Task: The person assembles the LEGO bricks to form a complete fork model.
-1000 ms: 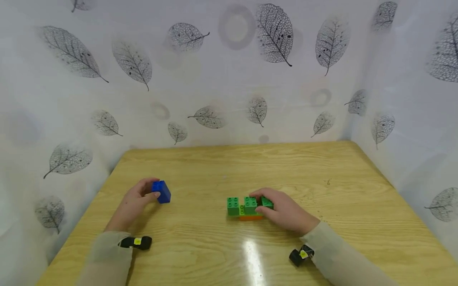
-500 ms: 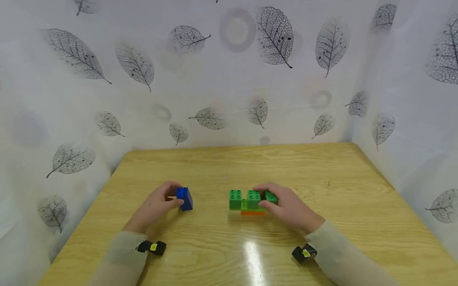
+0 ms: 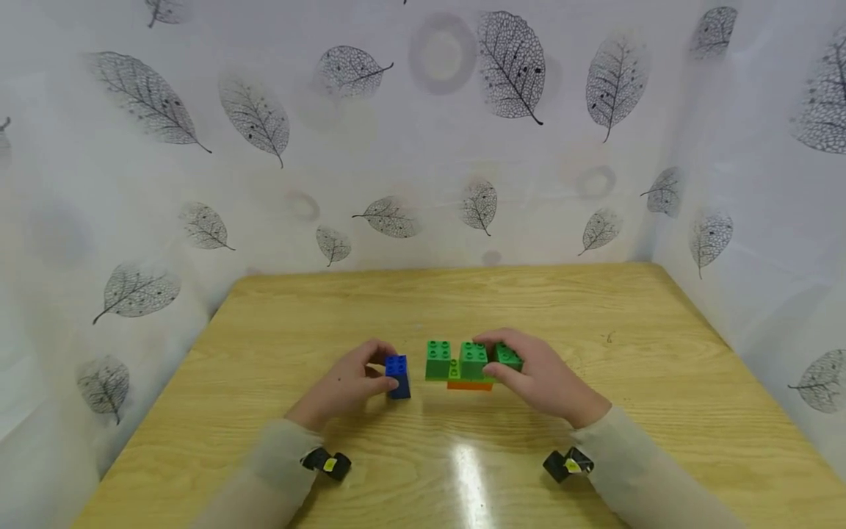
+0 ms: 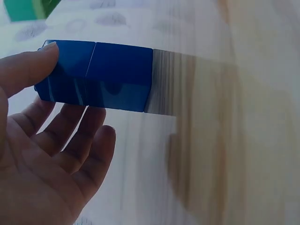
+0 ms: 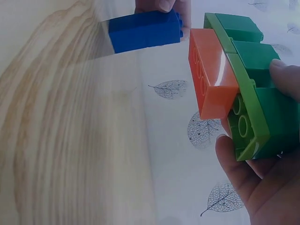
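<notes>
My left hand (image 3: 350, 383) pinches a stack of two blue toy bricks (image 3: 399, 386) between thumb and fingers. The stack is upright, studs up; a seam between the bricks shows in the left wrist view, where its lower end is close to its reflection in the tabletop. To its right, my right hand (image 3: 538, 378) grips a toy-brick assembly by its right end. Three green bricks (image 3: 474, 361) stand in a row along a lime-green base (image 5: 251, 105). An orange brick (image 5: 218, 75) is fixed beneath that base. A small gap separates the blue stack from the assembly.
Both hands work over a wooden table (image 3: 297, 308) with a glossy light streak in front. A white curtain (image 3: 396, 147) printed with leaves surrounds its back and sides. Each wrist wears a black strap with a small camera.
My left hand has carried the blue bricks rightward, close to the green assembly. My right hand has raised the assembly slightly and shifted it a little right, still gripping it.
</notes>
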Available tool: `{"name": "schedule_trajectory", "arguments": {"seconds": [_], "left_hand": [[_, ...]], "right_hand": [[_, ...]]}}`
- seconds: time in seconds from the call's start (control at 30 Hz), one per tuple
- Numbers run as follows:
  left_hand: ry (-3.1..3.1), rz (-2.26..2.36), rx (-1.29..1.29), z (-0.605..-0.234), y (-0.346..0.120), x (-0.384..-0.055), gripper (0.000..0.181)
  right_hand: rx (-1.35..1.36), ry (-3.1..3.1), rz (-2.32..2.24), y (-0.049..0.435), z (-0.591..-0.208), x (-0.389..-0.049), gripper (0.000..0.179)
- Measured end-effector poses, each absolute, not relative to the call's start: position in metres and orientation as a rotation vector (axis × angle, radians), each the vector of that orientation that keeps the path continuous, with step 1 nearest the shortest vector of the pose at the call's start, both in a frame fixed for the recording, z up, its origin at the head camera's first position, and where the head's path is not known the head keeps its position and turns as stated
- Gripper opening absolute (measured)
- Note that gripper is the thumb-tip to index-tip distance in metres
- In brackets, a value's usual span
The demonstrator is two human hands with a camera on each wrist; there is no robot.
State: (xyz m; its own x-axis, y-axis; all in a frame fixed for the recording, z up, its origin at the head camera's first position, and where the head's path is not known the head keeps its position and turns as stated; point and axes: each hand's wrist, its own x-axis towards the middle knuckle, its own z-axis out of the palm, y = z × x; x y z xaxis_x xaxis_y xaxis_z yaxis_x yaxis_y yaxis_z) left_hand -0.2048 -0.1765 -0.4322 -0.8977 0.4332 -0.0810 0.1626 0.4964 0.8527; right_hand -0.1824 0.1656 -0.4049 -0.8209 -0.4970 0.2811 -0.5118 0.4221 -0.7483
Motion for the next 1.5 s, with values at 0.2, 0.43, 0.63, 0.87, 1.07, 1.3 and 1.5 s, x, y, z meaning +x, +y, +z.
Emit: {"name": "schedule_trajectory", "arguments": {"seconds": [0.2,0.43,0.63,0.87,1.07,1.3,1.5], "left_hand": [[2.366,1.351,0.554,-0.432,-0.143,-0.204,0.04],[2.311,1.349,0.586,-0.435,-0.11,-0.201,0.049],[2.259,1.405,0.619,-0.436,-0.099,-0.199,0.052],[2.325,1.494,0.636,-0.427,-0.108,-0.193,0.054],[2.46,1.616,0.875,-0.409,-0.112,-0.189,0.052],[2.559,1.572,0.96,-0.398,-0.119,-0.185,0.054],[2.58,1.544,0.958,-0.399,-0.123,-0.187,0.047]], "right_hand": [[0.946,-2.608,1.34,0.167,-0.4,-0.183,0.039],[0.96,-2.592,1.342,0.166,-0.393,-0.183,0.039],[0.945,-2.592,1.341,0.165,-0.39,-0.183,0.04],[0.947,-2.599,1.326,0.164,-0.389,-0.182,0.04],[0.899,-2.629,1.326,0.161,-0.389,-0.178,0.041],[0.893,-2.606,1.329,0.159,-0.39,-0.174,0.043],[0.896,-2.608,1.358,0.16,-0.391,-0.174,0.039]]}}
